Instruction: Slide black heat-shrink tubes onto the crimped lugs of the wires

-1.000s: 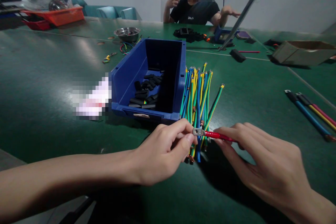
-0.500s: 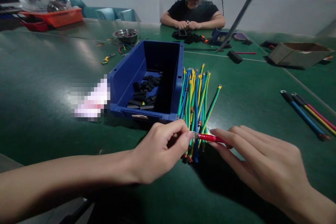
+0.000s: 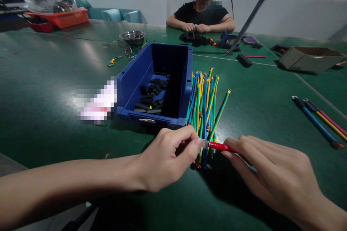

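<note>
A short red cable (image 3: 218, 146) with a bare metal lug at its left end stretches between my two hands. Thumb and forefinger of my left hand (image 3: 170, 160) pinch the lug end. My right hand (image 3: 279, 173) grips the cable further right, and its fingers hide the rest of it. Just beyond and beneath the cable lies a loose pile of green-yellow and blue cables (image 3: 204, 108), several with lugs or bare copper ends. Left of that pile stands a blue bin (image 3: 154, 118) holding short black sleeves (image 3: 155, 88).
Finished-looking cables with black sleeves (image 3: 316, 121) lie at right. A cardboard box (image 3: 311, 59), a slanted metal pole (image 3: 252, 16), a metal bowl (image 3: 132, 38) and an orange basket (image 3: 70, 19) stand further off. Across the table a person (image 3: 202, 20) handles black parts.
My right fingers have slid slightly right along the red cable and drawn closer together. My left hand keeps its pinch on the lug end. The whole view has shifted a little.
</note>
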### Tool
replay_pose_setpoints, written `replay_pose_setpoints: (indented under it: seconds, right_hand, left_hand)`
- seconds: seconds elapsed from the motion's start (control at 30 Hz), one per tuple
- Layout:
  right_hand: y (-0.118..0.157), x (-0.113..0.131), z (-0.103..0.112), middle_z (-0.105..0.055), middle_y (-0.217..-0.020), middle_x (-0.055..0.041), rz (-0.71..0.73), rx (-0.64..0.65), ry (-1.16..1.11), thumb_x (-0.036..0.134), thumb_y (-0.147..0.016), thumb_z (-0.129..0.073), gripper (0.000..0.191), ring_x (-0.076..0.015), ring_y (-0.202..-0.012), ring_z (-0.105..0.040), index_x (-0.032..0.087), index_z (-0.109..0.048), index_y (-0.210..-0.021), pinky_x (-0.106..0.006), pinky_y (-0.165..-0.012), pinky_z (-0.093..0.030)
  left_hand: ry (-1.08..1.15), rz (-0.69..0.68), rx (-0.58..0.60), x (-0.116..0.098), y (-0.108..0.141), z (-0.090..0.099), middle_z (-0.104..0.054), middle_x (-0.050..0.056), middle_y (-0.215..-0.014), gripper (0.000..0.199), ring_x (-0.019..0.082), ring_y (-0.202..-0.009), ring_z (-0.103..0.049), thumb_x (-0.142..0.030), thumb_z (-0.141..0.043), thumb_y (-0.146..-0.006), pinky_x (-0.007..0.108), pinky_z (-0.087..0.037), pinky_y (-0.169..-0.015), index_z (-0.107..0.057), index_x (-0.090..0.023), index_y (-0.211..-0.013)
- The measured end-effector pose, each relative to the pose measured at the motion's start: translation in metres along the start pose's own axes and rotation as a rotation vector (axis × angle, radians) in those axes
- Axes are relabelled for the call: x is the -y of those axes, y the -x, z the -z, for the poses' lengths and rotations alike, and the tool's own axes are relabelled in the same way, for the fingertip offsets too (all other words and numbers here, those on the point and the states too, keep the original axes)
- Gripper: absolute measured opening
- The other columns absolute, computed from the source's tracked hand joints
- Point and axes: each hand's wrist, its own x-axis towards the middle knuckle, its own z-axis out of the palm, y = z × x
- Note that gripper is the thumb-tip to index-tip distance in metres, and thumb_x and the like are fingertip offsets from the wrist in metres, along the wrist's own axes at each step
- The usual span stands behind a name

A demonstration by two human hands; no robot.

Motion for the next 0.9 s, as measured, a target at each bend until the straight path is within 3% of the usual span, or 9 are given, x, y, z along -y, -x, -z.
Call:
replay_pose_setpoints:
  seconds: [0.2,0.4,0.5,0.53,0.57,0.63,0.7,0.83,0.9]
  right_hand:
    - [0.0,-0.002,0.002,-0.064,-0.067,0.0008,0.004,-0.002,0.009,0.02,-0.094,-0.049,0.006,-0.0098,-0.053,-0.058,0.017,-0.054,-0.092,-0.023,-0.053,-0.041]
    - [0.002,-0.013,0.005,-0.067,-0.073,-0.0036,-0.032,-0.043,0.092,0.018,-0.096,-0.043,0.012,-0.0133,-0.059,-0.062,0.016,-0.054,-0.098,-0.026,-0.058,-0.043]
    - [0.003,-0.018,0.005,-0.067,-0.077,-0.0057,-0.075,-0.057,0.099,0.017,-0.096,-0.043,0.014,-0.0136,-0.064,-0.062,0.013,-0.055,-0.102,-0.025,-0.06,-0.043]
    - [0.003,-0.019,0.004,-0.066,-0.078,-0.0059,-0.085,-0.059,0.095,0.017,-0.096,-0.043,0.014,-0.0133,-0.064,-0.062,0.013,-0.055,-0.102,-0.025,-0.06,-0.043]
    - [0.004,-0.02,0.004,-0.066,-0.079,-0.0057,-0.092,-0.059,0.087,0.018,-0.096,-0.043,0.015,-0.013,-0.064,-0.062,0.013,-0.055,-0.102,-0.025,-0.06,-0.043]
    - [0.004,-0.023,0.002,-0.067,-0.08,-0.0049,-0.105,-0.045,0.068,0.02,-0.096,-0.043,0.014,-0.0125,-0.063,-0.062,0.014,-0.055,-0.102,-0.024,-0.059,-0.043]
    - [0.005,-0.024,0.001,-0.067,-0.081,-0.005,-0.118,-0.03,0.056,0.021,-0.096,-0.044,0.014,-0.0125,-0.063,-0.063,0.014,-0.055,-0.101,-0.023,-0.059,-0.043]
    - [0.006,-0.026,0.0,-0.067,-0.081,-0.0054,-0.118,-0.004,0.088,0.023,-0.096,-0.046,0.014,-0.014,-0.064,-0.064,0.013,-0.056,-0.099,-0.025,-0.058,-0.043]
    - [0.006,-0.027,0.0,-0.067,-0.079,-0.0047,-0.12,0.0,0.096,0.023,-0.095,-0.047,0.014,-0.0143,-0.063,-0.063,0.013,-0.057,-0.098,-0.025,-0.057,-0.042]
  left_hand:
    - [-0.211,-0.201,0.041,0.0,-0.001,0.006,-0.038,-0.005,-0.058,0.024,0.009,-0.049,-0.038,-0.02,-0.04,-0.095,0.024,-0.03,-0.05,-0.044,-0.018,-0.072]
    - [-0.429,-0.472,-0.012,0.0,0.004,0.008,-0.055,-0.001,-0.058,0.013,0.012,-0.049,-0.049,-0.01,-0.046,-0.081,0.027,-0.035,-0.049,-0.054,-0.017,-0.074]
    - [-0.589,-0.544,-0.212,-0.011,0.005,0.021,-0.057,-0.002,-0.059,0.015,0.012,-0.052,-0.054,-0.009,-0.046,-0.079,0.026,-0.042,-0.054,-0.055,-0.02,-0.077]
    - [-0.683,-0.593,-0.374,-0.017,0.004,0.028,-0.058,-0.002,-0.058,0.015,0.012,-0.052,-0.055,-0.01,-0.045,-0.08,0.026,-0.041,-0.054,-0.055,-0.02,-0.077]
    - [-0.815,-0.502,-0.502,-0.023,0.002,0.037,-0.06,-0.002,-0.061,0.016,0.012,-0.054,-0.056,-0.01,-0.044,-0.083,0.025,-0.041,-0.056,-0.056,-0.02,-0.078]
    - [-1.011,-0.312,-0.607,-0.036,-0.007,0.056,-0.057,-0.002,-0.059,0.021,0.011,-0.049,-0.05,-0.013,-0.04,-0.088,0.025,-0.037,-0.054,-0.057,-0.019,-0.077]
    - [-1.079,-0.094,-0.516,-0.045,-0.019,0.077,-0.06,0.0,-0.064,0.025,0.012,-0.054,-0.052,-0.019,-0.037,-0.093,0.025,-0.038,-0.057,-0.061,-0.016,-0.086]
    - [-1.369,0.194,0.039,-0.041,-0.042,0.109,-0.064,0.006,-0.071,0.031,0.016,-0.054,-0.055,-0.034,-0.041,-0.092,0.027,-0.034,-0.052,-0.066,-0.017,-0.087]
    - [-1.434,0.287,0.231,-0.034,-0.049,0.114,-0.066,0.008,-0.074,0.032,0.019,-0.055,-0.058,-0.039,-0.045,-0.09,0.028,-0.037,-0.052,-0.068,-0.017,-0.085]
